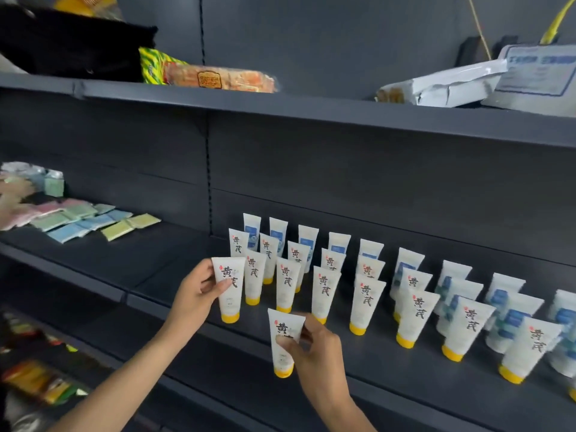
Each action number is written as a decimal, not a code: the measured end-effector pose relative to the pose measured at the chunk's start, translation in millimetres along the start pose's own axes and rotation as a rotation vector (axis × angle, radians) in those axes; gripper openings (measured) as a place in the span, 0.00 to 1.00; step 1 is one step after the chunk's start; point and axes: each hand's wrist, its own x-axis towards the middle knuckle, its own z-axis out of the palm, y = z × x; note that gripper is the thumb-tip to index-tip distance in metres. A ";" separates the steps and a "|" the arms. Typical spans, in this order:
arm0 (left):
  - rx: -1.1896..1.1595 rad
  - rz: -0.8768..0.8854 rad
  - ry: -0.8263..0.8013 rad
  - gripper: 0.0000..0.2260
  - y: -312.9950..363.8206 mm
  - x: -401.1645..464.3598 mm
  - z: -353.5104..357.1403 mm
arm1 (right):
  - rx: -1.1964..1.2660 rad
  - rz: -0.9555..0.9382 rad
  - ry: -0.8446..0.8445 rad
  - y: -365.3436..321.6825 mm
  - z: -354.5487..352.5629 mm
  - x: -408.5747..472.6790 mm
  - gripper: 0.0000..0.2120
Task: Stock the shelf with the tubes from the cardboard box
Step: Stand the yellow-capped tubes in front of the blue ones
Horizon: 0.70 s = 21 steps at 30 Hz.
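Note:
Several white tubes with yellow caps (pixel 324 293) stand cap-down in rows on the dark middle shelf (pixel 174 266), with blue-labelled tubes (pixel 505 319) behind them and to the right. My left hand (pixel 194 296) holds one yellow-capped tube (pixel 229 289) upright at the left end of the front row. My right hand (pixel 311 347) pinches another such tube (pixel 283 341) upright at the shelf's front, ahead of the rows. The cardboard box is out of view.
Pastel sachets (pixel 84 221) lie at the left on the middle shelf. The upper shelf (pixel 280 104) carries a black bag, snack packs (pixel 218 77) and white parcels (pixel 452 85). Coloured packs (pixel 40 378) sit on a lower shelf at bottom left.

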 end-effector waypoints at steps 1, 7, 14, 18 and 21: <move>0.005 0.004 0.011 0.11 -4.2 11.5 -8.9 | 0.002 -0.005 0.003 -4.0 7.5 5.6 0.12; -0.026 -0.017 -0.022 0.12 -35.9 69.9 -37.3 | 0.006 0.018 0.047 -11.2 40.8 32.3 0.11; -0.053 -0.060 -0.110 0.12 -71.8 106.1 -43.4 | 0.016 0.051 0.114 -11.9 60.9 50.0 0.13; -0.085 -0.083 -0.161 0.12 -89.7 114.3 -42.9 | 0.008 0.079 0.133 -9.6 71.1 54.4 0.13; -0.114 -0.094 -0.196 0.13 -100.5 118.8 -45.0 | -0.002 0.093 0.141 -6.3 79.0 56.1 0.14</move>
